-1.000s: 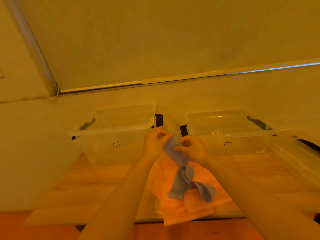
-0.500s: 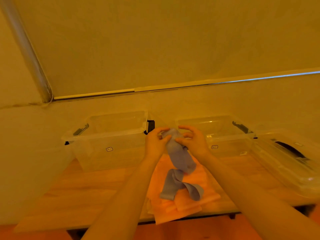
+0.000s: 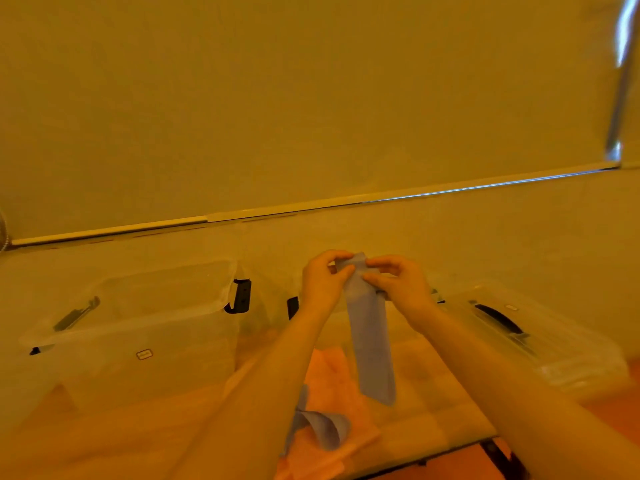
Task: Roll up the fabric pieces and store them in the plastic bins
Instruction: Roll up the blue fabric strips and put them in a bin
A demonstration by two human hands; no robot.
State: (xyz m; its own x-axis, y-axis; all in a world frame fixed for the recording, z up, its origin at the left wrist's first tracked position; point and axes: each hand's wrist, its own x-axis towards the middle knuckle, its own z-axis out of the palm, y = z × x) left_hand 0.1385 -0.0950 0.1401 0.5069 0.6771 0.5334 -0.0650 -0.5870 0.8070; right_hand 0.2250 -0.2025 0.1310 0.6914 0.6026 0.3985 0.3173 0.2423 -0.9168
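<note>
Together, our left hand (image 3: 320,284) and right hand (image 3: 401,285) pinch the top of a blue fabric strip (image 3: 372,337), each grip closed on it, above the surface (image 3: 433,420). Orange fabric pieces (image 3: 329,382) lie below; a clear plastic bin (image 3: 138,327) stands at nine o'clock.

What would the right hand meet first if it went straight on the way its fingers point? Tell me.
The right hand points leftward, pinching the blue fabric strip. Past the strip it would probably meet the left hand, which holds the same end; depth between them is unclear.
</note>
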